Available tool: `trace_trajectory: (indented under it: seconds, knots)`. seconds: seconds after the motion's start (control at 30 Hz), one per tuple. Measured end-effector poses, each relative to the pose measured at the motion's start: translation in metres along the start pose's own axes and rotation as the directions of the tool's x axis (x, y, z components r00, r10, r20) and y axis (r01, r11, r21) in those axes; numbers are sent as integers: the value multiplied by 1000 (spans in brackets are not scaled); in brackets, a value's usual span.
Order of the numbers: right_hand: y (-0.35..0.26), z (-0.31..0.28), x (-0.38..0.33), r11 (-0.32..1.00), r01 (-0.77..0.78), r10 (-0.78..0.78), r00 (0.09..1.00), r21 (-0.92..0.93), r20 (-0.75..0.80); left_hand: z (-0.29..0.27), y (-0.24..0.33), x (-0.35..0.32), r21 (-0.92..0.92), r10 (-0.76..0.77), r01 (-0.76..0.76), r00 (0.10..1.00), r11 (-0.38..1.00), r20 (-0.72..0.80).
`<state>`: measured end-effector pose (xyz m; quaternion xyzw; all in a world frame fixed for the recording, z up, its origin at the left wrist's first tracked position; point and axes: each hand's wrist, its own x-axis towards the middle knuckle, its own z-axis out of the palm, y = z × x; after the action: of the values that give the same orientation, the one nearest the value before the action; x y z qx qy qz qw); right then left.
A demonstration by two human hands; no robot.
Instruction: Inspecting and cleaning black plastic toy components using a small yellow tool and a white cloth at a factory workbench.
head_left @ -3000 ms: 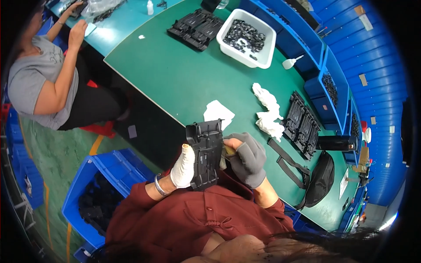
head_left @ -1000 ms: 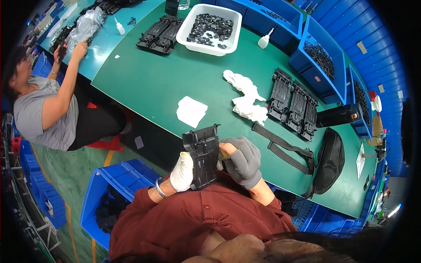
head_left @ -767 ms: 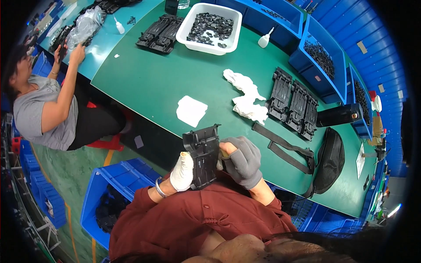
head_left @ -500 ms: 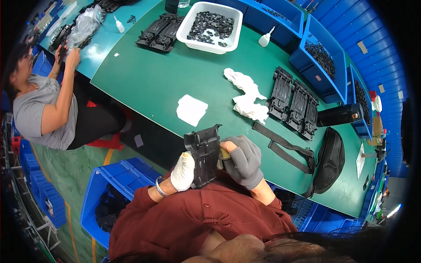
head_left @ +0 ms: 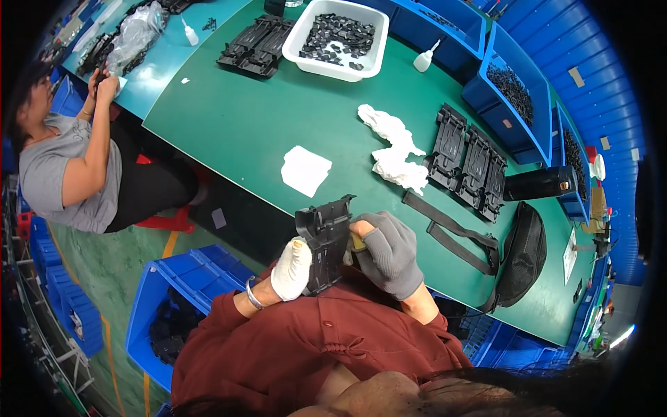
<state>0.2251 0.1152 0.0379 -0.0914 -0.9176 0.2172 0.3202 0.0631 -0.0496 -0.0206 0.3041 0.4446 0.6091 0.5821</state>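
I note a long green workbench (head_left: 229, 118) crossing the view, blue bins (head_left: 514, 90) along its far edge and a blue crate (head_left: 174, 306) on the floor below its near edge. A co-worker in a grey shirt (head_left: 62, 181) sits at the far left. On the bench: a white tray of small black parts (head_left: 338, 38), a row of black plastic frames (head_left: 469, 163), a black waist bag (head_left: 521, 254), crumpled white cloth (head_left: 392, 149), a flat white wipe (head_left: 304, 170). Left hand (head_left: 292, 267), white-gloved, is closed around the black plastic frame (head_left: 325, 240), held upright just off the bench's near edge. Right hand (head_left: 389, 254), grey-gloved, curls against the frame's right side, pinching a small yellowish piece (head_left: 356, 242).
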Motion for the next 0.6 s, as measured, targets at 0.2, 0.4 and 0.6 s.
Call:
trace_trajectory:
  seconds: [0.2,0.4,0.6]
  knots:
    - [-1,0,1,1000,-22,22,1000,3,6,-4,-2,2,53,52,-54,998,997,33]
    - [4,5,-1,998,-24,27,999,64,-44,-2,0,3,-123,-11,23,995,992,99]
    - [-1,9,-7,904,-293,311,950,311,-10,0,-4,7,-291,-43,76,992,954,119]
